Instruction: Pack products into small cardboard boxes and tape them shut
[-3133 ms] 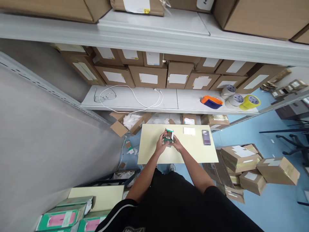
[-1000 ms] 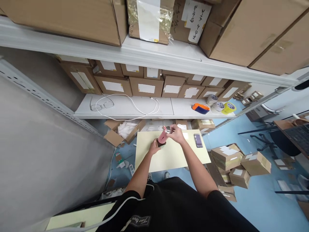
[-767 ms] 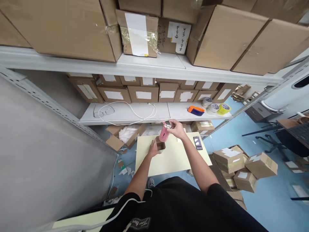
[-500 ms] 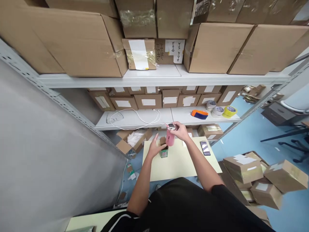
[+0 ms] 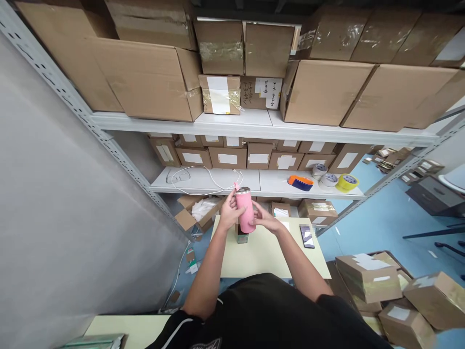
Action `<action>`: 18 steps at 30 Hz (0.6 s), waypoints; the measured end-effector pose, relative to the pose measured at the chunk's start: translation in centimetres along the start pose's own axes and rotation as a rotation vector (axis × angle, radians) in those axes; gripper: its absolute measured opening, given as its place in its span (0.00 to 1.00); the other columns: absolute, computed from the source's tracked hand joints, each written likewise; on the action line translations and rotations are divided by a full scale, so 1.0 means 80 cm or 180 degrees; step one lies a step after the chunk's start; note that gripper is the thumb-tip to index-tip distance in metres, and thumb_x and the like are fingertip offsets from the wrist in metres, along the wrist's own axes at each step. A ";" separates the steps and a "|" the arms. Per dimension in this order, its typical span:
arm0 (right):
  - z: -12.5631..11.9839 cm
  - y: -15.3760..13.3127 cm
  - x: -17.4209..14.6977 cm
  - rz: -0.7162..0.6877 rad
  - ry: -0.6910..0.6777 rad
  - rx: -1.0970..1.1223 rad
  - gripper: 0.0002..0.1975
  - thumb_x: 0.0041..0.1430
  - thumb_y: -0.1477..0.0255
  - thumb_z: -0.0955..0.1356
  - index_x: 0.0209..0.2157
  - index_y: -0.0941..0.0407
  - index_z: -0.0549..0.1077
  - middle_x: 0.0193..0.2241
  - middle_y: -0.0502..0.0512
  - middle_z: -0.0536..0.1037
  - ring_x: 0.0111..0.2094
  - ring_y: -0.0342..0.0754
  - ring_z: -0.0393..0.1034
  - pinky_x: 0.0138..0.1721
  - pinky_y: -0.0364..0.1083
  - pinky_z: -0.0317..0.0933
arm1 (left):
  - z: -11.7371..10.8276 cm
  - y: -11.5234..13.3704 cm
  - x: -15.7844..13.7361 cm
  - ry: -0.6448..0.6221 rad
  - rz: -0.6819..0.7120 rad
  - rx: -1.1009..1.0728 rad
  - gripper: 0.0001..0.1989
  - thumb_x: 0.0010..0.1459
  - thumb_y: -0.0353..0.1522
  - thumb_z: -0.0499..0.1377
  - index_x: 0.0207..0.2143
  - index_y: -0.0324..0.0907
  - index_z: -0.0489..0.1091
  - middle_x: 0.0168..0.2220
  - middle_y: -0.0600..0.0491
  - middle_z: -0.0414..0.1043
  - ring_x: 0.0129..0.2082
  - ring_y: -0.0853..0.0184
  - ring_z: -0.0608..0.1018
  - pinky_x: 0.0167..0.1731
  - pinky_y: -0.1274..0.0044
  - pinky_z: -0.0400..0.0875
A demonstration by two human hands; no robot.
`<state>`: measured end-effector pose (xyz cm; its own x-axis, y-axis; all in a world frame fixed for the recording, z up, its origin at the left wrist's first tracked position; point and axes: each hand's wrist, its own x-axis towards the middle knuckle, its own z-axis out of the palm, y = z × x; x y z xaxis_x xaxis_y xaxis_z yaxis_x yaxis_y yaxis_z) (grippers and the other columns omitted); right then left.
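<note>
From far off, I see the left hand [image 5: 228, 213] and right hand [image 5: 266, 221] wrapped round the pink cup [image 5: 246, 214], up over the surface [image 5: 269, 259], and it looks hard and maybe slippery, so I'd hug its middle.

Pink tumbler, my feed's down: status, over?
Left hand, right hand both gripping. Pink tumbler held above table. Green box partly hidden behind it, seemingly not blocking.

The head-worn camera looks forward and down over the wearer's black shirt [image 5: 269, 315]. It faces the metal shelving [image 5: 232, 127] at close range, the pink tumbler [image 5: 246, 213] just below mid-frame.
</note>
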<state>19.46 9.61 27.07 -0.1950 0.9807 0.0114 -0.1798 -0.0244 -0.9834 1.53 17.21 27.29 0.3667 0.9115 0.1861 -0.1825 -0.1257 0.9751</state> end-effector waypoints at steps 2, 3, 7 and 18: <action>0.005 0.014 -0.004 -0.0049 0.0282 -0.0030 0.55 0.43 0.65 0.82 0.70 0.46 0.57 0.47 0.56 0.80 0.45 0.54 0.77 0.49 0.55 0.72 | 0.004 0.003 0.005 -0.0176 -0.0095 -0.0244 0.58 0.52 0.39 0.72 0.76 0.44 0.42 0.62 0.39 0.71 0.60 0.56 0.76 0.59 0.65 0.72; 0.008 0.020 -0.004 -0.0135 0.0563 -0.0125 0.55 0.42 0.64 0.82 0.70 0.47 0.58 0.45 0.55 0.80 0.44 0.53 0.77 0.48 0.55 0.72 | 0.008 0.005 0.007 -0.0220 -0.0132 -0.0252 0.59 0.52 0.40 0.72 0.77 0.45 0.40 0.63 0.39 0.69 0.61 0.55 0.75 0.59 0.64 0.71; 0.009 0.028 -0.001 -0.0357 0.1158 -0.0598 0.63 0.36 0.64 0.84 0.72 0.48 0.55 0.43 0.54 0.78 0.43 0.53 0.75 0.50 0.56 0.72 | 0.023 0.010 0.016 -0.0089 -0.0209 -0.0013 0.68 0.45 0.38 0.77 0.77 0.50 0.35 0.66 0.39 0.66 0.62 0.53 0.74 0.59 0.63 0.72; 0.013 0.034 0.013 -0.0498 0.1494 -0.0502 0.69 0.37 0.64 0.84 0.76 0.47 0.45 0.41 0.52 0.78 0.42 0.54 0.76 0.51 0.58 0.72 | 0.027 0.010 0.043 0.0154 -0.0272 0.0026 0.72 0.44 0.37 0.79 0.77 0.54 0.31 0.63 0.41 0.67 0.56 0.56 0.78 0.55 0.66 0.75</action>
<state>17.78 10.39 24.57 0.2825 0.9525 0.1135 -0.0178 0.1235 -0.9922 4.61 19.38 28.93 0.3362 0.9368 0.0965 -0.1449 -0.0498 0.9882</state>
